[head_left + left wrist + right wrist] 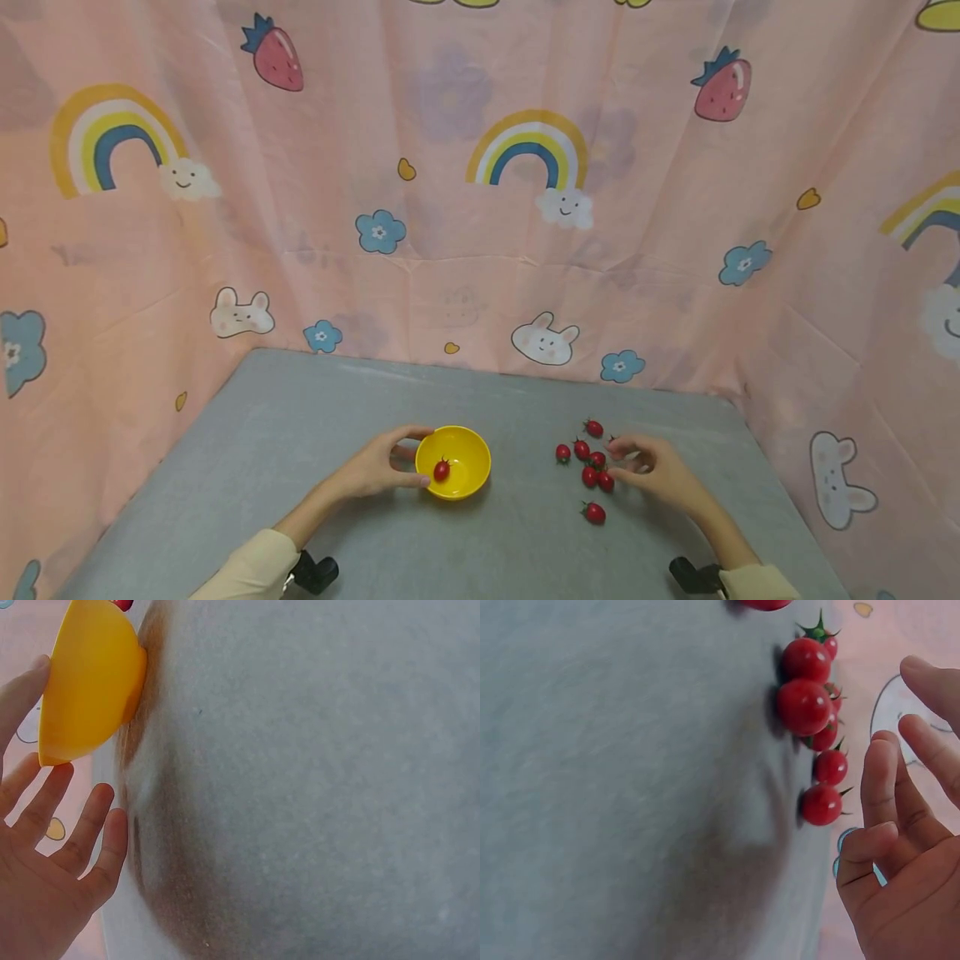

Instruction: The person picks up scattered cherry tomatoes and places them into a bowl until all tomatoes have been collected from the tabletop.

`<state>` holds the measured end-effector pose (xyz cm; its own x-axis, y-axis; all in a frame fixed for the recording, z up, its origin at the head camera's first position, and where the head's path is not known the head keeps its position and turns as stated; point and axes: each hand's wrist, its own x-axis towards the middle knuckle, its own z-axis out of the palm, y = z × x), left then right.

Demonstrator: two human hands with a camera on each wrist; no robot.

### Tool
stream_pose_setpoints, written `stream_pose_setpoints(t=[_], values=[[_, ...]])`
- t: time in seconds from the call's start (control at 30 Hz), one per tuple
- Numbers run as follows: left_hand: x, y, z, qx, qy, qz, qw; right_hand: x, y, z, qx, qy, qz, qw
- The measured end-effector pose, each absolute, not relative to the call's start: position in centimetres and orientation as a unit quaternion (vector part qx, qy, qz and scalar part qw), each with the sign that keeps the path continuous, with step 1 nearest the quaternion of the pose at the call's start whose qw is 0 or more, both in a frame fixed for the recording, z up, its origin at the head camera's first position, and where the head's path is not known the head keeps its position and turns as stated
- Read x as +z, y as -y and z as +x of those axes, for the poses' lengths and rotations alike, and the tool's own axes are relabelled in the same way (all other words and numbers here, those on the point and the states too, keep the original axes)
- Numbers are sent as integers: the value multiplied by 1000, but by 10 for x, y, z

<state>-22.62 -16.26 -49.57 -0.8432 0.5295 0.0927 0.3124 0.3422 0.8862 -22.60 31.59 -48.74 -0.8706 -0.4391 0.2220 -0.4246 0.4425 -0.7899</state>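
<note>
A yellow bowl (pixel 472 483) stands upright on the grey table, with one cherry tomato (pixel 442 471) inside it. On the bowl's left side my left hand (pixel 378 464) holds the rim between thumb and fingers. The left wrist view has the same bowl (pixel 94 682) from the side, thumb and fingertips at its edge, the other fingers spread. To the right lies a loose group of red cherry tomatoes (pixel 589 476) with green stems. My right hand (pixel 656 468) hovers just right of them, fingers loosely bent and parted. Between them nothing shows in the right wrist view, where tomatoes (pixel 804 706) lie beside the hand.
One cherry tomato (pixel 594 512) lies nearer the front, apart from the group, and another (pixel 593 428) lies farther back. The grey table (pixel 517 550) meets a pink patterned curtain (pixel 450 292) behind and at both sides.
</note>
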Motion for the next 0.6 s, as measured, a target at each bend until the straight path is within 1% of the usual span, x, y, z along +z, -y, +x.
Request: stream_pose_setpoints(t=[0.17,0.4,0.6], values=[[-497,163,-227,511,-814,255,104,-492,-322,-220,-457,-858,-233,27],[-496,163,-226,509,-818,247,105,-493,-320,-216,-450,-869,-192,69],[-495,162,-225,511,-817,245,107,-500,-317,-215,-451,-872,-176,80]])
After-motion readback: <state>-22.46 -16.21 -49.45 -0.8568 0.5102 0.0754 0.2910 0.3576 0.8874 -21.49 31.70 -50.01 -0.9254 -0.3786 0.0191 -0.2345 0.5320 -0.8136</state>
